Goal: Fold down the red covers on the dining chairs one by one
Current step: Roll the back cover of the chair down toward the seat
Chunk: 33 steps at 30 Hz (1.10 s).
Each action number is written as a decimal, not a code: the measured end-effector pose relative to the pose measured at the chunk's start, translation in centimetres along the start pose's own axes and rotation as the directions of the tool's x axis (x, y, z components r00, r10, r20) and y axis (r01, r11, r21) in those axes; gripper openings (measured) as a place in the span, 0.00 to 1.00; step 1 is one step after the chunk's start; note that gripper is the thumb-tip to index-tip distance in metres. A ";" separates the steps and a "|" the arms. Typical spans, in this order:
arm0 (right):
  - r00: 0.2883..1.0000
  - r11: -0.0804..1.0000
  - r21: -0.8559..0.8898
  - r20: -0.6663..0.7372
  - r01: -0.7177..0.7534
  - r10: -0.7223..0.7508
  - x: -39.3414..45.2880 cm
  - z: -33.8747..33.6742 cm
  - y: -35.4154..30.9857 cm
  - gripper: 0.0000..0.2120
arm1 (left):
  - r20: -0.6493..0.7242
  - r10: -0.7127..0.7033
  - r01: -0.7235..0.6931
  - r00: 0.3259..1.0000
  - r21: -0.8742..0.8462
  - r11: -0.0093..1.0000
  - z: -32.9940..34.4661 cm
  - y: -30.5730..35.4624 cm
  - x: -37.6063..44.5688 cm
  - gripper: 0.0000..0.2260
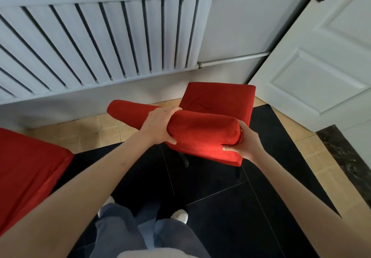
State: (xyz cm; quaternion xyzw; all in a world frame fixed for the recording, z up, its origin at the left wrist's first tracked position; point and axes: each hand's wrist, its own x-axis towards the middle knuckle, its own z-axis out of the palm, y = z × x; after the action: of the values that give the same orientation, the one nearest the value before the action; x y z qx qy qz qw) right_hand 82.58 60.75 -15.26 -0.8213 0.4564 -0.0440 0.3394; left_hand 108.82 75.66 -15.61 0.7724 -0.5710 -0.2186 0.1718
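Crosswise, red cover (200,131) roll, upper-left to lower-right, left hand (160,126), right hand (246,142) gripping.

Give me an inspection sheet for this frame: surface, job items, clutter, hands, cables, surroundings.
Surface: floor of black and tan tiles.
Job items: chair covered in red; its red cover is rolled at the top of the backrest. Second red chair at the left edge.
Clutter: nothing seen.
Hands: left hand grips the roll near its middle; right hand holds its end.
Cables: nothing seen.
Surroundings: white radiator, pipe, white door.
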 end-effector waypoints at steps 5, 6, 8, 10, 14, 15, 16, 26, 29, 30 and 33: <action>0.989 0.995 0.026 -0.116 0.092 -0.088 -3.0 -2.2 0.2 0.56 | 0.078 -0.051 0.040 0.996 0.134 0.990 0.6 -0.4 1.0 0.46; 0.987 0.996 0.009 -0.135 0.094 -0.092 -3.6 -2.7 0.4 0.56 | 0.093 -0.039 0.025 0.995 0.145 0.989 0.7 -0.1 1.4 0.46; 0.984 0.997 -0.026 -0.160 0.074 -0.077 -4.5 -3.6 0.8 0.55 | 0.124 -0.004 -0.018 0.992 0.169 0.986 1.1 0.8 2.0 0.47; 0.986 0.996 -0.082 -0.159 0.033 -0.046 -5.3 -4.5 1.4 0.54 | 0.157 0.045 -0.075 0.987 0.194 0.978 1.6 1.8 2.4 0.46; 0.984 0.988 -0.136 -0.172 -0.073 0.049 -6.5 -5.8 3.6 0.48 | 0.148 0.132 -0.160 0.980 0.198 0.967 3.1 4.2 3.3 0.41; 0.982 0.987 -0.128 -0.175 -0.099 0.076 -6.9 -5.9 4.2 0.47 | 0.147 0.150 -0.179 0.978 0.207 0.962 3.4 4.9 3.5 0.40; 0.979 0.985 -0.119 -0.175 -0.123 0.102 -7.2 -6.0 4.7 0.46 | 0.151 0.167 -0.198 0.974 0.219 0.955 3.6 5.4 3.8 0.39; 0.914 0.927 0.008 -0.161 -0.375 0.372 -12.5 0.1 8.8 0.47 | 0.263 0.307 -0.394 0.915 0.412 0.822 6.1 7.8 5.2 0.39; 0.911 0.930 0.017 -0.195 -0.368 0.364 -12.3 0.5 8.6 0.45 | 0.280 0.287 -0.387 0.916 0.429 0.817 6.0 7.5 5.3 0.39; 0.909 0.927 0.014 -0.192 -0.374 0.370 -12.2 0.3 8.5 0.45 | 0.274 0.285 -0.383 0.918 0.434 0.816 6.0 7.5 5.3 0.39; 0.911 0.910 -0.090 -0.134 -0.404 0.391 -11.8 -0.4 8.1 0.45 | 0.273 0.274 -0.374 0.922 0.452 0.810 6.2 7.8 5.1 0.40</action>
State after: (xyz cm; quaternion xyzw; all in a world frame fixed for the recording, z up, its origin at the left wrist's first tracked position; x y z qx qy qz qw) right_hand 69.77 66.86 -17.03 -0.7255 0.6344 0.0061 0.2665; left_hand 100.51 68.39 -17.53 0.6559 -0.7454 -0.1065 -0.0537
